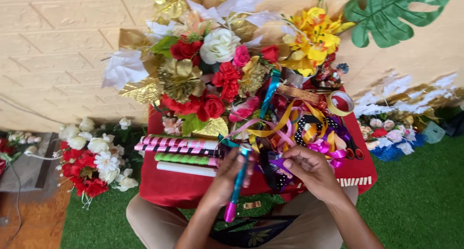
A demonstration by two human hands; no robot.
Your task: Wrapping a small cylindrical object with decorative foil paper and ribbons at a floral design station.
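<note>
Left hand (227, 174) is closed round a teal and pink wand (236, 188), held upright over the lap, apparently to steady it for wrapping. Right hand (309, 169) pinches a purple ribbon (279, 163) at the wand's upper end; the grip is tight on it. Beyond, on the red surface (166, 186), lie striped rolls (179, 150), a ribbon tangle (299, 125) and scissors (355, 150). A bouquet (208, 70) crowds the far edge.
</note>
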